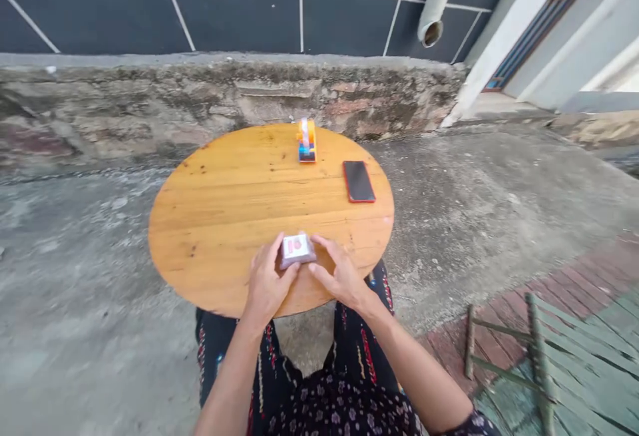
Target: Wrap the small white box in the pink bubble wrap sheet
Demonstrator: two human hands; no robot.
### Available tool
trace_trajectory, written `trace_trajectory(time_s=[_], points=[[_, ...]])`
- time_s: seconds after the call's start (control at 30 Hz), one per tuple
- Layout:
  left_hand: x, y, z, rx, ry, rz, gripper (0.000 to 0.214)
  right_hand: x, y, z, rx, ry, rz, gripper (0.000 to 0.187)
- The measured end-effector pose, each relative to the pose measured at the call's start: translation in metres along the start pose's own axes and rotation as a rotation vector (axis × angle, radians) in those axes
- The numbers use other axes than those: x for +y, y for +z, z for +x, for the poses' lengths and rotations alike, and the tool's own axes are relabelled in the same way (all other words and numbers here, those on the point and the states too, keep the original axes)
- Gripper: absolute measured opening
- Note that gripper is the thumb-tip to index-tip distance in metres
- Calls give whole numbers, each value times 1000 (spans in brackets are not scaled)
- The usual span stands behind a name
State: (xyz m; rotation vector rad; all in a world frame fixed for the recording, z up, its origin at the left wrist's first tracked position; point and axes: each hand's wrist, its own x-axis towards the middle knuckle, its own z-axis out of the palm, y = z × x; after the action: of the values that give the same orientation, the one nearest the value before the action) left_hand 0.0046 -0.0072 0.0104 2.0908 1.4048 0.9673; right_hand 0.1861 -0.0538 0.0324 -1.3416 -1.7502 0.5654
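Observation:
A small deck of cards (296,249), white on top with a red mark, rests near the front edge of a round wooden table (219,210). My left hand (266,283) grips its left side, thumb and fingers curled round it. My right hand (338,273) holds its right side in the same way. Both forearms reach in from below, over my dark patterned clothing.
A black phone in a red case (358,181) lies flat on the table's right side. An orange and blue card box (306,141) stands at the far edge. Beyond are a rough stone ledge (150,103) and a dark tiled wall. A green slatted chair (549,363) is at lower right.

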Motion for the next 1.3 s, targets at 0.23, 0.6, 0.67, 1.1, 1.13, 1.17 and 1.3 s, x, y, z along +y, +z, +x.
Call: trace_trajectory(time_s=[0.23, 0.6, 0.67, 1.1, 1.13, 1.17, 1.3], points=[[6, 0, 3, 22, -9, 0, 57, 2, 17, -4, 9, -20, -118, 62], [7, -1, 1, 45, 20, -49, 68, 9, -6, 24, 112, -92, -49, 22], [6, -2, 0, 51, 29, -74, 69, 10, -11, 35, 87, -149, -77, 22], [3, 0, -1, 70, 34, -106, 70, 5, -10, 72, -118, -230, -157, 23], [3, 0, -1, 73, 37, -105, 70, 5, -9, 74, -115, -228, -145, 23], [3, 0, -1, 76, 40, -104, 69, 5, -7, 75, -107, -225, -131, 22], [4, -1, 0, 74, 38, -106, 68, 6, -5, 76, -52, -203, -78, 17]])
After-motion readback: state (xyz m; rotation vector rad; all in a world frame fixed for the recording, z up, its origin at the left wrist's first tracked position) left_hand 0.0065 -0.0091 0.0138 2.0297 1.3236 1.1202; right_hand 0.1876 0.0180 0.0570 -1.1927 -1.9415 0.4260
